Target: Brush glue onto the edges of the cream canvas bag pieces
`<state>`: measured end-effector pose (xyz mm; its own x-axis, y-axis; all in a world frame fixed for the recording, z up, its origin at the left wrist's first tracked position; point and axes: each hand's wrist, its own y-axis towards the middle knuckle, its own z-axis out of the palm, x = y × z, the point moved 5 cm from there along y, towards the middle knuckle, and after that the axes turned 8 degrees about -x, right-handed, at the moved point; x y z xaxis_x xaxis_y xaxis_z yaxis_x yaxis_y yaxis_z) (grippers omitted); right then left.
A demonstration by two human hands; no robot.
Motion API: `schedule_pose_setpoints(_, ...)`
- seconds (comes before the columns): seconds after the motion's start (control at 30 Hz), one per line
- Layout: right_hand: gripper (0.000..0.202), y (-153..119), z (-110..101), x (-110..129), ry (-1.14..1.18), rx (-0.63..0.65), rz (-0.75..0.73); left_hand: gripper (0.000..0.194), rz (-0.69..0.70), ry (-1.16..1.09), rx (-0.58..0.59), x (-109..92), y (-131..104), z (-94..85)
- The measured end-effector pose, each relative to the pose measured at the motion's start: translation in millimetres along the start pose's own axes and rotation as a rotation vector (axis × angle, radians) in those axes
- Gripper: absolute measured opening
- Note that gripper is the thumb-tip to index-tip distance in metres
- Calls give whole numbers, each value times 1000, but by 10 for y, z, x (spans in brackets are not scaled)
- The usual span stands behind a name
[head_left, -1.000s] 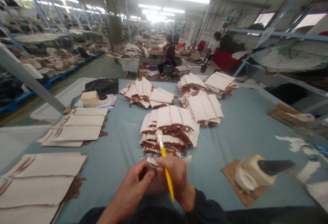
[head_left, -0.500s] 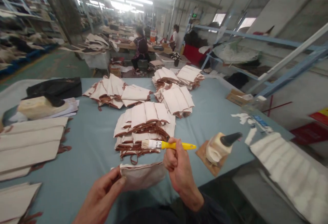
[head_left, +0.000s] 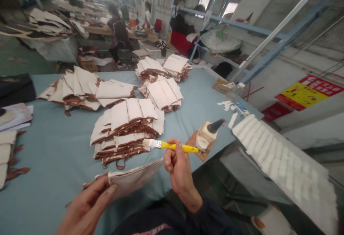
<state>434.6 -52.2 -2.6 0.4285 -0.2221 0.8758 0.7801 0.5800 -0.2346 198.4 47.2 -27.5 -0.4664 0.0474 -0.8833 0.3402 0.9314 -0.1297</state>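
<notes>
The room is a long, cluttered workshop with strip lights far back, a blue shelf frame [head_left: 233, 23] along the right wall and, beyond, a seated person [head_left: 118, 32]. In front stands the broad desk [head_left: 200, 99], its surface covered in smooth blue-green sheeting, with bare patches between the goods. A slanted rack [head_left: 285, 170] bearing rows of white strips adjoins its right side. Across the desk lie pale pieces with brown edges: a near stack [head_left: 131, 115] in the middle, a back stack [head_left: 165, 93] behind it, a left pile [head_left: 79, 86] and more flat pieces [head_left: 5, 152] at the left edge. Judging by the amount, the work seems well short of its end, though which of these are finished and which are waiting cannot be told. Right of the near stack, a pale container [head_left: 205, 136] with a dark spout rests on a brown board [head_left: 205, 156]. One cloth piece [head_left: 137, 177] is held up before the near stack, its end pinched between thumb and fingers of the left hand [head_left: 90, 204]. The right hand [head_left: 180, 170], well apart, clasps a yellow-handled brush [head_left: 166, 145]; its bristles point leftward, away from the held piece, so brushing appears paused.
</notes>
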Motion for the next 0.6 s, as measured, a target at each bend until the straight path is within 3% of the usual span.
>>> schedule_pose_setpoints(0.3,64,97,-148,-1,18,-81,54,73,21,63,33,-53,-11,96)
schedule_pose_setpoints(0.6,65,148,-148,-15,106,-70,126,66,14,122,22,71,-37,128)
